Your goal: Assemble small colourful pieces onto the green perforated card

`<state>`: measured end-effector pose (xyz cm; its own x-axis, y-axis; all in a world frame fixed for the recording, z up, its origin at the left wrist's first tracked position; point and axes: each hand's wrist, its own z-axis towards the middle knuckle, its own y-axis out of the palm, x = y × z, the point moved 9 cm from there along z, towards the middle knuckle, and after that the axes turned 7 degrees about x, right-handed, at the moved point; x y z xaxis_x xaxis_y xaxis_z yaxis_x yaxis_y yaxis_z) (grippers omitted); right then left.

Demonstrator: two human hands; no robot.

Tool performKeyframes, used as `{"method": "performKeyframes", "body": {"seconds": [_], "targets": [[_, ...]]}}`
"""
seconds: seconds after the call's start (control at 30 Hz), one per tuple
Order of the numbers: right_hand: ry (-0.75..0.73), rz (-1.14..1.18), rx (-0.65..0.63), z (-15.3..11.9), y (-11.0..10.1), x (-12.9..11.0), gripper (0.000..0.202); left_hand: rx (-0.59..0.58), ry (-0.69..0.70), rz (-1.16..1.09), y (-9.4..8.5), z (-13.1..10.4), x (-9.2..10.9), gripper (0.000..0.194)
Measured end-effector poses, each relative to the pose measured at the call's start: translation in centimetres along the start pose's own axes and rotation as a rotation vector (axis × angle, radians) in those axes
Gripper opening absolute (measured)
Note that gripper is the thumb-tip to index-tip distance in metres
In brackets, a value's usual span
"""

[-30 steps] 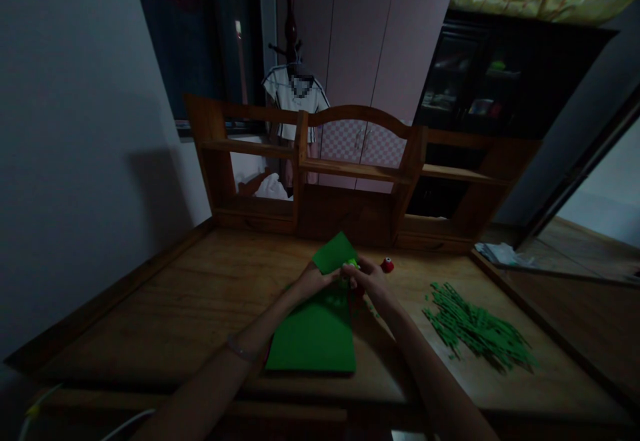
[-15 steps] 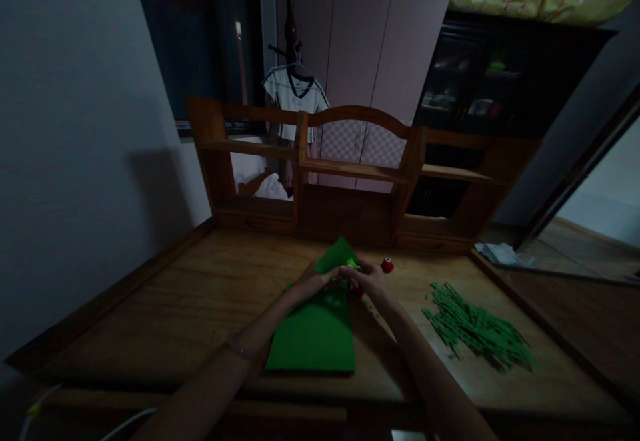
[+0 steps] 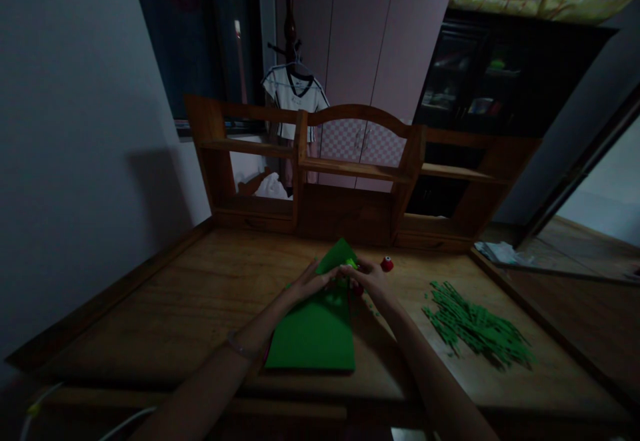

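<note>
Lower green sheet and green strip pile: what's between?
Head view: right forearm over wooden tabletop, plus green scraps and a partly hidden red object near the sheet.

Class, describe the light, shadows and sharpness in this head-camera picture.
Head view: dim overall, with a soft shadow on the wall at left; head view, centre: detail of the bright green item at the right hand is lost in gloom; head view, edges: apparent wide-angle stretch splays the wooden desk.
</note>
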<state>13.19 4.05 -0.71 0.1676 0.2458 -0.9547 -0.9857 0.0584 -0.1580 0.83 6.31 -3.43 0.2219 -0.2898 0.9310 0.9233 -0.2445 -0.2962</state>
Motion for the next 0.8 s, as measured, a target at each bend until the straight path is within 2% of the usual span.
{"method": "performKeyframes", "body": {"seconds": [0.33,0.57,0.8], "targets": [[0.016,0.011,-0.007,0.2,-0.1,0.4,0.037,0.004,-0.007,0.002,0.1,0.1,-1.1,0.050],[0.029,0.000,0.001,0.1,-0.1,0.0,0.036,-0.042,0.050,-0.029,0.4,-0.1,0.1,0.047],[0.042,-0.049,-0.011,0.1,-0.2,0.3,0.036,-0.012,-0.023,-0.051,0.3,0.0,-1.1,0.044]]}}
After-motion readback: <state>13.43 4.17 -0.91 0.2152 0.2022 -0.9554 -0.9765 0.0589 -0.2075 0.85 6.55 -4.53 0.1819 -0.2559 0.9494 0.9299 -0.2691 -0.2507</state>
